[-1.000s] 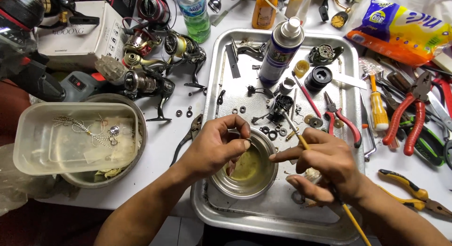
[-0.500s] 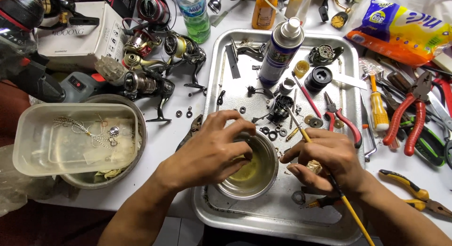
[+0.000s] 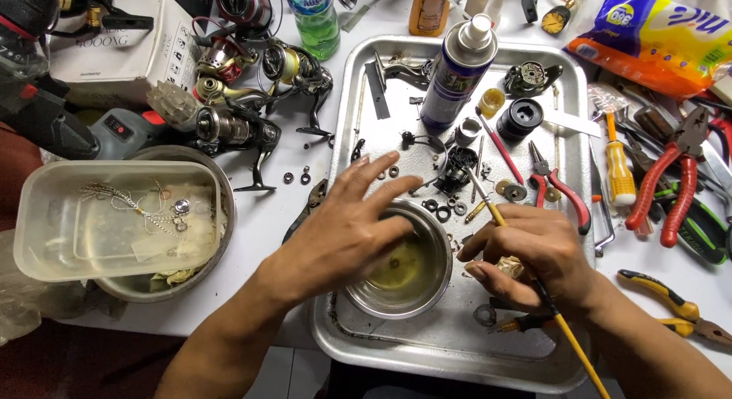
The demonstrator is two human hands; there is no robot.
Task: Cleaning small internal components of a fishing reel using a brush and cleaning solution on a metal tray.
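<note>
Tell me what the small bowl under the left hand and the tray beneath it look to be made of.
The small bowl looks like polished steel: bright mirror-like rim, with yellowish liquid inside. The tray seems duller metal, perhaps steel or aluminium: grey, scuffed, softly reflective, with a rolled edge. The left hand reaches into the bowl.

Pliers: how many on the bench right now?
4, maybe more hidden in the clutter. Small red-handled pliers on the tray's right side; large red-handled pliers right of the tray; green-and-black-handled pair beside them; yellow-handled pair near the right forearm.

Glossy steel bowl (image 3: pixel 427 296) on a scuffed matt metal tray (image 3: pixel 396 124)
</note>
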